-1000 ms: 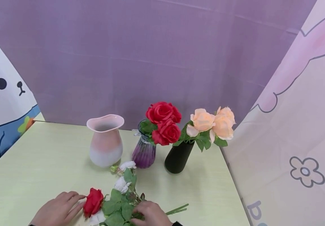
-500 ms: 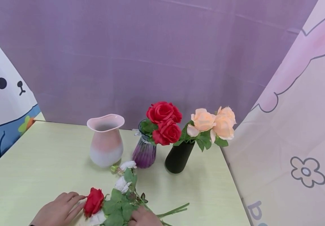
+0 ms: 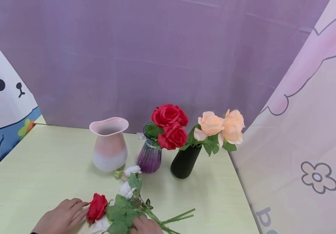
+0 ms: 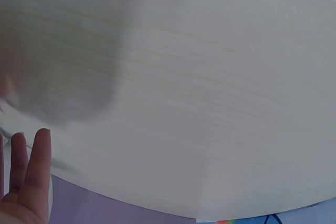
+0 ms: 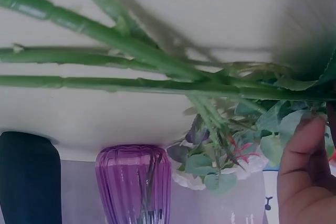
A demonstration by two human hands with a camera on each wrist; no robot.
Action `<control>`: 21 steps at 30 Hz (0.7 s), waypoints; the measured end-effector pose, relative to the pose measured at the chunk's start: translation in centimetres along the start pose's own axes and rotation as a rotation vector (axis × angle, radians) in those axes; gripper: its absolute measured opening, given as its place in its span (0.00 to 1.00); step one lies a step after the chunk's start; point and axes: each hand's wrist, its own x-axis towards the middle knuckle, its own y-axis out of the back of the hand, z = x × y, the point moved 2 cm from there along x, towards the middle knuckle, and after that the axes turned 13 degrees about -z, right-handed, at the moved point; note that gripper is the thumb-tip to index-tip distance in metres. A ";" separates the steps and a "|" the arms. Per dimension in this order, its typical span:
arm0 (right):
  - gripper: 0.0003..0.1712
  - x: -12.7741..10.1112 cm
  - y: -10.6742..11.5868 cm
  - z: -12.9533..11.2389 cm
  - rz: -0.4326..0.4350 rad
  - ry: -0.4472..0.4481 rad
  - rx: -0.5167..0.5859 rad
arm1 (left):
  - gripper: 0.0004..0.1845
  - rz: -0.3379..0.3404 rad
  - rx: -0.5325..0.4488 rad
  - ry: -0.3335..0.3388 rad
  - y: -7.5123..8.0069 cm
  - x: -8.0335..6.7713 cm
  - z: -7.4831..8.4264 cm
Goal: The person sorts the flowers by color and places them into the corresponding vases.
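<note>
A red rose point(image 3: 97, 208) lies at the front of the table, and my left hand point(image 3: 61, 216) reaches it from the left with extended fingertips at its petals. In the left wrist view, extended fingers point(image 4: 38, 166) show at the lower left. White flowers point(image 3: 126, 190) and green leaves point(image 3: 118, 213) lie beside the rose. My right hand point(image 3: 146, 226) is at those leaves, thumb and fingers curled, pinching a stem among them; the exact grip is partly hidden. Green stems point(image 5: 131, 48) run out past this hand, crossing one another.
Behind stand a pink-and-white vase point(image 3: 110, 146), a purple glass vase point(image 3: 149, 160) with red roses point(image 3: 172, 125), and a tilted black vase point(image 3: 185, 162) with peach roses point(image 3: 220, 125). A purple backdrop point(image 3: 156, 58) closes off the table's point(image 3: 54, 162) back.
My right hand has moved down and slightly left along the flowers, uncovering more of the stems. The left hand stays at the red rose.
</note>
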 end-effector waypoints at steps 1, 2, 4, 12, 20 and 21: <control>0.26 -0.1 0.5 0.0 -0.011 -0.004 -0.001 | 0.31 0.002 0.002 -0.002 0.0 0.0 0.0; 0.27 -0.1 0.8 0.0 -0.013 -0.010 0.003 | 0.31 0.002 0.003 -0.004 0.0 0.0 0.0; 0.29 0.0 1.0 0.1 -0.007 -0.027 0.009 | 0.31 0.005 0.005 -0.005 -0.1 0.1 0.0; 0.29 0.2 -1.4 1.7 0.128 -0.047 -0.054 | 0.31 0.015 0.008 -0.007 -0.5 0.3 -0.2; 0.11 -0.5 1.0 2.8 0.314 -0.018 -0.100 | 0.28 0.011 0.027 -0.026 -0.5 0.1 -0.2; 0.10 -0.7 1.5 2.8 0.329 -0.017 -0.085 | 0.28 0.002 0.045 -0.040 -0.5 0.1 -0.2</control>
